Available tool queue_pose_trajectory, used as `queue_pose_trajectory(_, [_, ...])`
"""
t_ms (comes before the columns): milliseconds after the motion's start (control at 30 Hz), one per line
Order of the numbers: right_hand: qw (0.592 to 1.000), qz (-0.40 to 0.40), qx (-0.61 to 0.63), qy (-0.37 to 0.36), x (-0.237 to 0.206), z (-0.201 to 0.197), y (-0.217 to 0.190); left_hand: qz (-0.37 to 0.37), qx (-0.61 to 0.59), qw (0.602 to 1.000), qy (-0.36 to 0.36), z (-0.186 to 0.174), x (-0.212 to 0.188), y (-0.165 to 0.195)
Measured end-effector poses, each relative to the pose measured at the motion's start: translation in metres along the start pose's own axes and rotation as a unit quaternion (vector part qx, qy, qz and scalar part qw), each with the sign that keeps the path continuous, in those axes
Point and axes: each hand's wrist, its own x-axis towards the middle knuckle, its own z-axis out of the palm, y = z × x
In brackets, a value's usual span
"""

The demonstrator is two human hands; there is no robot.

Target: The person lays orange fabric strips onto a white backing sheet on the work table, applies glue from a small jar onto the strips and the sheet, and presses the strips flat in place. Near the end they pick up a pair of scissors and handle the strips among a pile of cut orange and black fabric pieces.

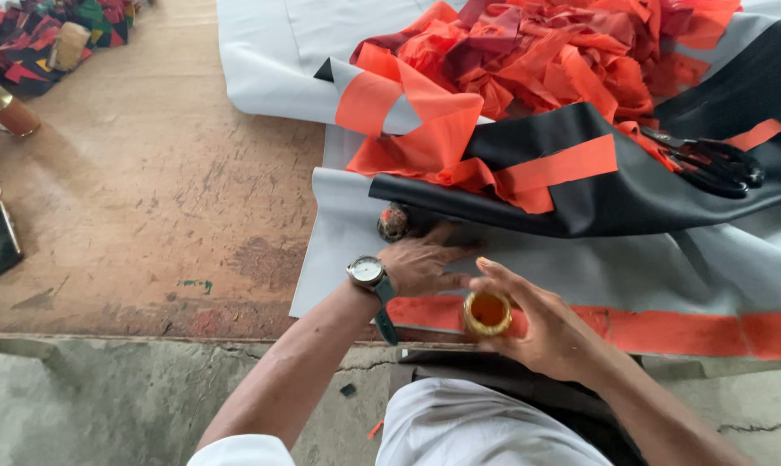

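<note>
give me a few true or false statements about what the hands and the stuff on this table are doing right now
1. The right hand holds a small round gold-rimmed ring. True.
2. The left hand wears no watch. False: a wristwatch sits on its wrist.
3. The left hand lies flat on the grey sheet. True.
4. The black scissors are in the right hand. False: they lie on the black fabric, away from both hands.
5. The pile of scraps at the top is blue. False: it is orange and red.
</note>
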Motion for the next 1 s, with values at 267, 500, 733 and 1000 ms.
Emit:
queue_pose_trajectory(267, [0.999,0.001,-0.024,-0.033,-0.005,0.001,-0.005,0.006,-0.008,1.000,0.026,-0.016,-0.002,0.003])
queue_pose_trajectory(500, [0.992,0.000,0.020,0.128,-0.018,-0.043,0.005,0.021,0.011,0.972,0.234,0.011,-0.081,0.061])
queue_pose_trajectory(733, [0.990,-0.060,-0.128,-0.003,0.004,0.003,-0.010,0.054,0.020,0.967,0.247,0.058,-0.125,0.137])
queue_pose_trajectory(1000, [0.992,-0.034,-0.117,0.028,0.007,-0.003,0.000,0.026,0.001,0.980,0.198,0.051,-0.122,0.141])
